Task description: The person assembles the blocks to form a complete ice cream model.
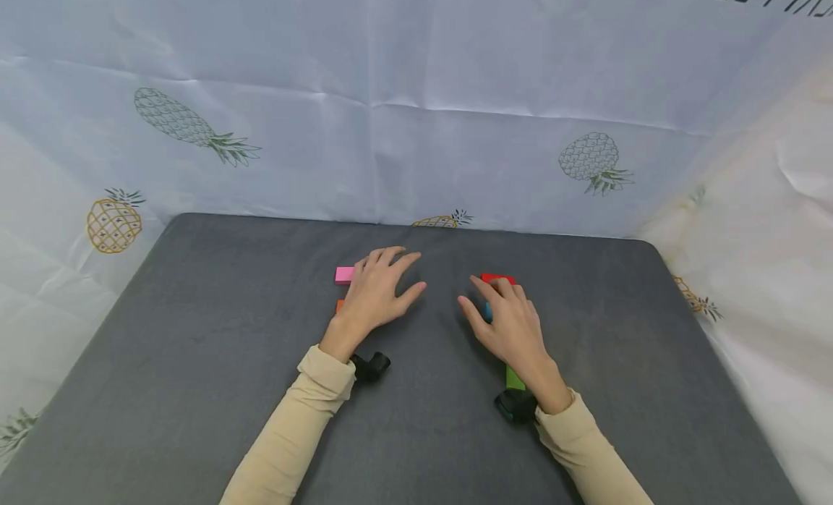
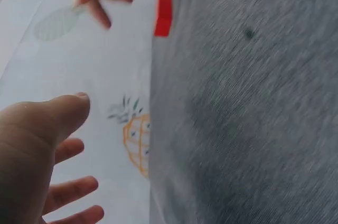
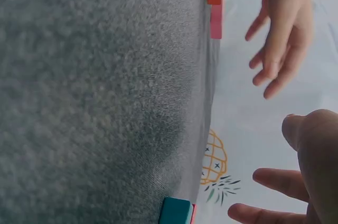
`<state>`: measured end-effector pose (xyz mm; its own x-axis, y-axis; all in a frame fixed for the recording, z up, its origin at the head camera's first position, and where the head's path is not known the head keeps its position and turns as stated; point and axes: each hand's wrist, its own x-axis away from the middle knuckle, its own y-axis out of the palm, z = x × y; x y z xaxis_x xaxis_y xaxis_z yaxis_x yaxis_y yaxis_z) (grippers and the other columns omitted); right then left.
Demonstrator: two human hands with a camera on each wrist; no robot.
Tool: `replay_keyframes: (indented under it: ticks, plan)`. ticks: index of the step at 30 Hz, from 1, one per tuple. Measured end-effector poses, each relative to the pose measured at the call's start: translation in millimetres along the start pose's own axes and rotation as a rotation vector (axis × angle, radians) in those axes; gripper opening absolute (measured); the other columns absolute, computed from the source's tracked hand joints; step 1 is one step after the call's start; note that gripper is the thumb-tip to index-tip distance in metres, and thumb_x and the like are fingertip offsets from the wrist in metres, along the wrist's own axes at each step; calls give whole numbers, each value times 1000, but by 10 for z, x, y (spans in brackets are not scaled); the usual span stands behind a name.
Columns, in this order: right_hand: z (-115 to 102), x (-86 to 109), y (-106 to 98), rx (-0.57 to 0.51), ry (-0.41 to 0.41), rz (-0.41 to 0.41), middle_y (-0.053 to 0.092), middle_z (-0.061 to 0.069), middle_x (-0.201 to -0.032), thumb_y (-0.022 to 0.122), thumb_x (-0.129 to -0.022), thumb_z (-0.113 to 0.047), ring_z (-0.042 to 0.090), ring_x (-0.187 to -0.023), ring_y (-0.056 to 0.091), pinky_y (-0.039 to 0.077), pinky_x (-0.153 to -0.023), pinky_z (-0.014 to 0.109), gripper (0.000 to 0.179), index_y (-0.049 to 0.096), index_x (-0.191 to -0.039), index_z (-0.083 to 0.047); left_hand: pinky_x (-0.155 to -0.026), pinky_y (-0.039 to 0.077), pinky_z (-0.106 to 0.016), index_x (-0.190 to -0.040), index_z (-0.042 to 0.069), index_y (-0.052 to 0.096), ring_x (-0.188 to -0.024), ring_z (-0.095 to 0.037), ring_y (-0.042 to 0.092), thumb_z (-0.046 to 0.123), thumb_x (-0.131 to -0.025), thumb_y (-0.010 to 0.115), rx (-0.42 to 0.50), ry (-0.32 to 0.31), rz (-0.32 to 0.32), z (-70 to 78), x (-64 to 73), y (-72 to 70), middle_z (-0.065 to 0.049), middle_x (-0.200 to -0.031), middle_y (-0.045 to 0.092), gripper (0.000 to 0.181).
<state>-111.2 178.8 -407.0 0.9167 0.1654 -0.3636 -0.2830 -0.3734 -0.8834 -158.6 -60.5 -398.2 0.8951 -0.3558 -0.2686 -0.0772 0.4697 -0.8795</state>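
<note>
Hovering above the grey surface (image 1: 215, 331), the left hand (image 1: 376, 288) has its fingers loosely spread apart, with a pink block (image 1: 343, 276) and an orange block (image 1: 340, 305) partly hidden behind it. The right hand (image 1: 510, 324) also hangs with thumb and fingers apart, over a red block (image 1: 498, 278) and a blue block (image 1: 487, 312); a green block (image 1: 515, 378) shows beside its wrist. All five blocks lie on the surface. Behind stands a pale cloth (image 1: 312, 42) printed with pineapples.
</note>
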Motion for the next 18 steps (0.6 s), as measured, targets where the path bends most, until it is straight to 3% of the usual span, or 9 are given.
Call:
replay_keyframes:
  ticks: [10, 18]
  plan:
    - [46, 131, -109, -120, 93, -15, 71, 12, -105, 74, -93, -39, 28, -85, 62, 49, -58, 37, 46, 71, -130, -12, -107, 40, -65, -144, 14, 59, -137, -41, 48, 35, -99, 67, 148, -31, -30, -253, 13, -141, -14, -150, 53, 50]
    - [94, 188, -199, -275, 222, -102, 68, 7, -83, 74, -94, -34, 19, -68, 61, 41, -49, 26, 42, 72, -127, -8, -106, 39, -64, -142, 11, 62, -135, -41, 49, 29, -100, 67, 226, -64, -47, -412, 47, -191, -16, -148, 55, 46]
